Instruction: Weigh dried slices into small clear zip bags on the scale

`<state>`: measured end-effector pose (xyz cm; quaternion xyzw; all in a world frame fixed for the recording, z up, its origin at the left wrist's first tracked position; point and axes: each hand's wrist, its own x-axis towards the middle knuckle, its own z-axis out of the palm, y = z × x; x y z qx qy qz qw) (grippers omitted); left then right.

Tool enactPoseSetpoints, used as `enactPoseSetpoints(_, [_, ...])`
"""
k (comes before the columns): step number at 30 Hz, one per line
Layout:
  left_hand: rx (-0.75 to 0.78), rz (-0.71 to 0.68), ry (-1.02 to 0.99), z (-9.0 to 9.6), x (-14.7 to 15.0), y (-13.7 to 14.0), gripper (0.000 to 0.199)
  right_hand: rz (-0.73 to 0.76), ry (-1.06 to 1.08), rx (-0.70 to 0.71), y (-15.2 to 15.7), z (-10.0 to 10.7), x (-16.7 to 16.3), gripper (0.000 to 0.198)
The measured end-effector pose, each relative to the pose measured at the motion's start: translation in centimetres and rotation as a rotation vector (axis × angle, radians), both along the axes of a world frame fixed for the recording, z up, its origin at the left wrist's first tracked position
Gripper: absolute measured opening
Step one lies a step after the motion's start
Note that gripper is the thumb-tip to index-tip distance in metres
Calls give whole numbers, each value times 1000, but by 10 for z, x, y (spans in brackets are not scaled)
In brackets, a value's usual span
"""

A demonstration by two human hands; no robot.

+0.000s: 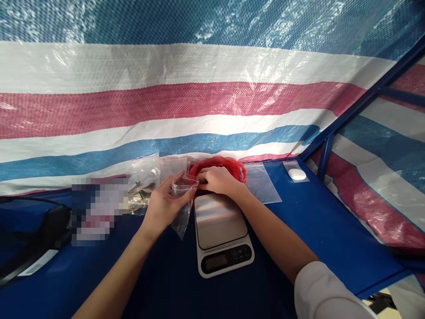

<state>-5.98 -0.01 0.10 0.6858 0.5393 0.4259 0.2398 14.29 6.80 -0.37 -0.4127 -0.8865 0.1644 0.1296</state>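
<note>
My left hand (164, 201) is closed on a clear plastic bag (182, 223), its mouth held rounded and open between thumb and fingers. My right hand (219, 179) reaches over the far end of a white digital kitchen scale (222, 226), into the mouth of a red plastic bag (241, 172). Its fingers are curled close to the clear bag's mouth; the bag and hand hide their tips and anything they pinch. Nothing lies on the scale's metal plate, and its display looks dark.
Filled clear bags (144, 170) stand left of my hands. A flat zip bag (264, 184) lies right of the red bag. Farther right, a white oval object (297, 174) rests on another small bag. A black device (49, 230) sits at left on the blue table (318, 235). Striped sheeting (199, 102) closes the back.
</note>
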Motion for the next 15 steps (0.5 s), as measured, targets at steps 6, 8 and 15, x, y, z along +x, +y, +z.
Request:
enactPoseSetpoints(6, [0,-3,6,-3,-1,0,58,-49,65,-18,-1,0,4,22])
enactPoseSetpoints(8, [1,-4,0,-4,0,0,59,-57,73,-22,0,-1,5,21])
enactPoseSetpoints(15, [-14,-15,-14,-4,1,-1,63,-40,108,-62,-2,2,6,21])
